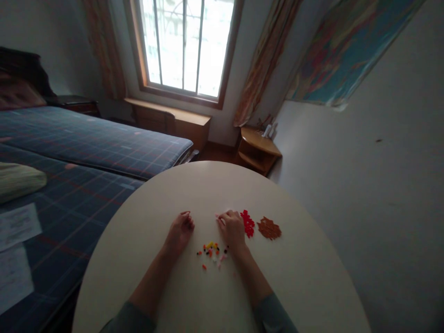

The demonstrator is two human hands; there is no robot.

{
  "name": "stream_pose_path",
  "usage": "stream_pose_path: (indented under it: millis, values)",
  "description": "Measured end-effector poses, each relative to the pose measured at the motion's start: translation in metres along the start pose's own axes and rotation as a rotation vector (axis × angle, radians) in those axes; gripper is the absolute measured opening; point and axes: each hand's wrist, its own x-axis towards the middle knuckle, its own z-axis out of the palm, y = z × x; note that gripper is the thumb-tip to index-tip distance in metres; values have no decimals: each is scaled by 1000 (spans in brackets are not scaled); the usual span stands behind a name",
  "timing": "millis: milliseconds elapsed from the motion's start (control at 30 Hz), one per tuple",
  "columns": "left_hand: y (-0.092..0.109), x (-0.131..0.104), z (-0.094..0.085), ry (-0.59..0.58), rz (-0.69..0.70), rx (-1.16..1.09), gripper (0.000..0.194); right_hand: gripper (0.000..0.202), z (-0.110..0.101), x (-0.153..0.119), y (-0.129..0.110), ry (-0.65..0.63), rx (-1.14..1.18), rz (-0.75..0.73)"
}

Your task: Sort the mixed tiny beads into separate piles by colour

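My left hand (182, 225) rests on the round white table (215, 185), its fingers curled into a loose fist. Whatever may be inside it is hidden. To its right, my right hand (231, 225) bends down to the tabletop with thumb and fingers pinched together. Small pale pink pieces (217, 215) show at its fingertips, too small to name. Nearer to me, between the forearms, lie scattered small pieces (210, 251) in orange, yellow, black, white and pink. Just right of my right hand is a pile of red pieces (247, 224), and beside that a pile of brown pieces (269, 228).
A bed with a blue plaid mattress (86, 138) stands left of the table, with papers (17, 226) on it. Beyond the table are a low wooden desk (187, 115) under the window and a corner shelf (260, 141). A wall runs along the right.
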Motion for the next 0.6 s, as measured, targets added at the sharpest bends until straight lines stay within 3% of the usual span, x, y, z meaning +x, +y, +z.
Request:
stream_pose_path:
  millis: [600]
  values:
    - [1, -1, 2, 11, -1, 10, 10, 22, 2, -10, -2, -60, 15, -63]
